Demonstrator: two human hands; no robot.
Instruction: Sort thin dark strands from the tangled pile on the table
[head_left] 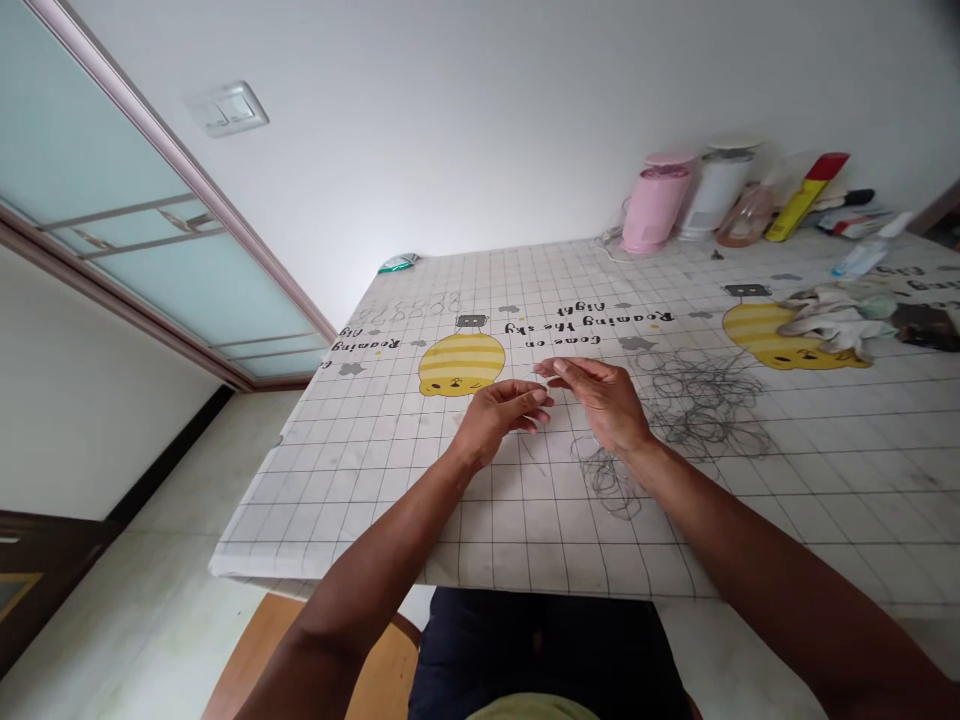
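Observation:
My left hand [506, 412] and my right hand [609, 398] meet above the middle of the table, fingertips almost touching. Each is closed in a pinch. What lies between the fingertips is very fine, seemingly a thin wire; a short dark strand [534, 456] shows just below the left fingers. Beneath and beside the right wrist spreads a small tangle of thin dark wire loops [611, 482]. A larger wire tangle [705, 400] lies to its right. Toward the back left, several small wire coils [412, 305] sit in a row.
A white checked tablecloth [360, 510] with yellow bear prints covers the table. Along the wall stand a pink cylinder [656, 205], a white cylinder [712, 195], a bottle [745, 215] and a yellow-red can [806, 200]. Crumpled gloves [832, 315] lie right; a green packet [397, 263] lies back left.

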